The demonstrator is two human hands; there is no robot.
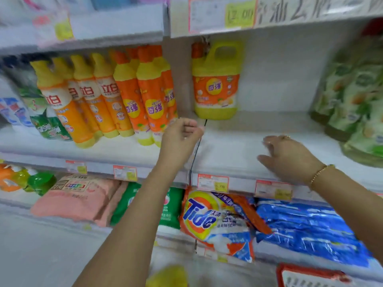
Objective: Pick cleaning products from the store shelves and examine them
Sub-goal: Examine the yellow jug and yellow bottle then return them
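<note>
A shop aisle: white shelves edged with price tags, rows of identical detergent bottles, and stacked washing-powder bags.

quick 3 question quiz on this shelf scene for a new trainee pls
1. True or false: the right hand holds a bottle.
2. Compared with the yellow jug, the Tide bag lies: A) higher up, B) level with it, C) lower down?
3. Fill in: the bags right of the Tide bag are ___.
Key: 1 false; 2 C; 3 blue.
</note>
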